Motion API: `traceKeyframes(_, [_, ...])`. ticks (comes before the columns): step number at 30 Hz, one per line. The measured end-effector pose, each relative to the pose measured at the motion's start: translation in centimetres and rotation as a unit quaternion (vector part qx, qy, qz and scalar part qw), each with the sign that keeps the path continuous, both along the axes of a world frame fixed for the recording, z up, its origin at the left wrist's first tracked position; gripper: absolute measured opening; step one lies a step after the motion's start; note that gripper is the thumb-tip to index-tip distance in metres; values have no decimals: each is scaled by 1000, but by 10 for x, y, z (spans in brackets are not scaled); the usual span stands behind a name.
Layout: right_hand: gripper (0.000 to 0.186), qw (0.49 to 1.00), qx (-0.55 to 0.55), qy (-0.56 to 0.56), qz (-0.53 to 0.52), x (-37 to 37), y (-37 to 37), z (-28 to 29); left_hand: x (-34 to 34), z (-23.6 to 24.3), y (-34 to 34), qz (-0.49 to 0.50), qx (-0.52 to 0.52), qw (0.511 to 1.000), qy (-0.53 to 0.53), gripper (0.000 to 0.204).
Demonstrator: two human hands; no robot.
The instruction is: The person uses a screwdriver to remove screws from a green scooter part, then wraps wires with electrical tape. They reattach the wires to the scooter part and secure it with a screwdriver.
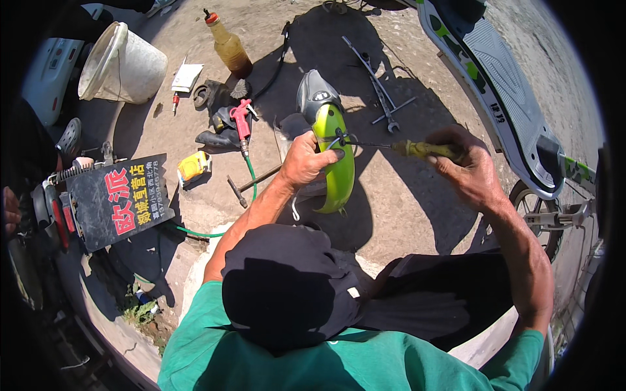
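Note:
My left hand (308, 158) grips a bright green curved mudguard (336, 186) with a grey end piece (317, 90), its thumb pressed on the green surface near a small dark fitting (340, 138). My right hand (460, 166) is closed round a yellow-handled screwdriver (417, 148). Its thin shaft reaches left to that fitting; I cannot tell whether the tip is seated in it. A T-handled tool (238, 189) lies beside my left forearm.
Around me lie a red air gun (240, 118), wrenches (381, 91), an oily bottle (228, 49) and a yellow box (192, 167). A white bucket (130, 65), dark signboard (91, 202) and another person's hand (12, 212) are left; a scooter deck (495, 91) stands right.

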State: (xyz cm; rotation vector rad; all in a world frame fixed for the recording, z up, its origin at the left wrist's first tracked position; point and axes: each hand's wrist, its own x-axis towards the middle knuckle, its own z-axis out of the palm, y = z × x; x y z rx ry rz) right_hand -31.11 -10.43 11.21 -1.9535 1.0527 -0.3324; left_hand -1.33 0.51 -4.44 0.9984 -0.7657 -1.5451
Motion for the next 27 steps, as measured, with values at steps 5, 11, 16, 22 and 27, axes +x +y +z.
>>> traceKeyframes(5, [46, 959, 235, 85, -133, 17, -3, 33, 4, 0, 1, -2, 3, 1000, 9, 42])
traceKeyframes(11, [48, 999, -16, 3, 30, -5, -7, -9, 2, -4, 1, 13, -7, 1000, 9, 32])
traceKeyframes(16, [62, 976, 196, 24, -94, 25, 7, 23, 7, -7, 7, 34, -4, 999, -7, 34])
traceKeyframes(22, [60, 992, 114, 52, 2, 8, -4, 11, 4, -8, 8, 33, -6, 999, 9, 27])
traceKeyframes(27, [60, 987, 151, -4, -58, 30, 8, 29, 7, -13, 11, 46, -3, 999, -5, 28])
